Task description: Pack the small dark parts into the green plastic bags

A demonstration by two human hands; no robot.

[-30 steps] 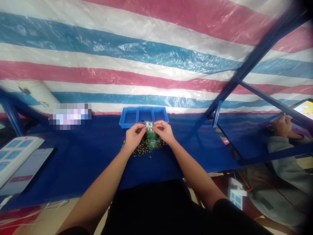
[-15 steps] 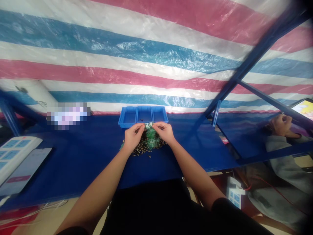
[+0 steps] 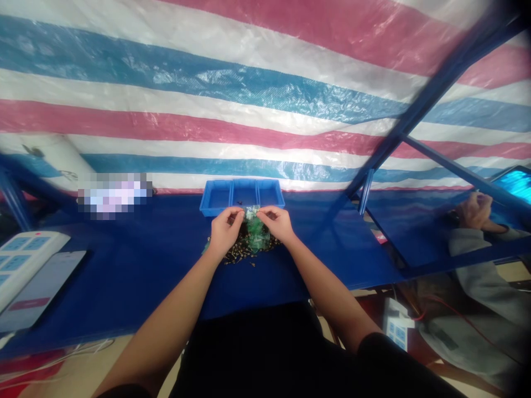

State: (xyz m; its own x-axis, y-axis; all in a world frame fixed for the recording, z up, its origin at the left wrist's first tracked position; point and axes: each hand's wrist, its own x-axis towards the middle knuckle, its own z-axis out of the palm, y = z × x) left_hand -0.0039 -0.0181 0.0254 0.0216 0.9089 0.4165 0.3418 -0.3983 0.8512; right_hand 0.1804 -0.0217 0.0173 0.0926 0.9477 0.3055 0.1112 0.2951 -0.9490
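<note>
My left hand (image 3: pixel 226 231) and my right hand (image 3: pixel 277 223) pinch a small whitish-green plastic packet (image 3: pixel 251 212) from either side, just in front of a blue three-compartment plastic tray (image 3: pixel 242 190). Below my hands lies a crumpled green translucent plastic bag (image 3: pixel 257 235). Around it spreads a heap of small brass-and-dark parts (image 3: pixel 238 255), too small to identify. A few dark bits show in the tray's middle compartment. My hands hide the packet's ends.
The tray and heap sit on a dark blue table covering (image 3: pixel 136 260). A white power strip (image 3: pixel 29 265) and a phone (image 3: pixel 43 290) lie at the left, beyond them a pixelated object (image 3: pixel 114 196). A striped tarpaulin (image 3: pixel 207 83) hangs behind. Another person's hand (image 3: pixel 475 211) and grey sleeve (image 3: pixel 473 243) show at right.
My hands stay nearly in place on the packet. The whole view has drifted slightly, and a screen at the far right has turned from yellow to blue.
</note>
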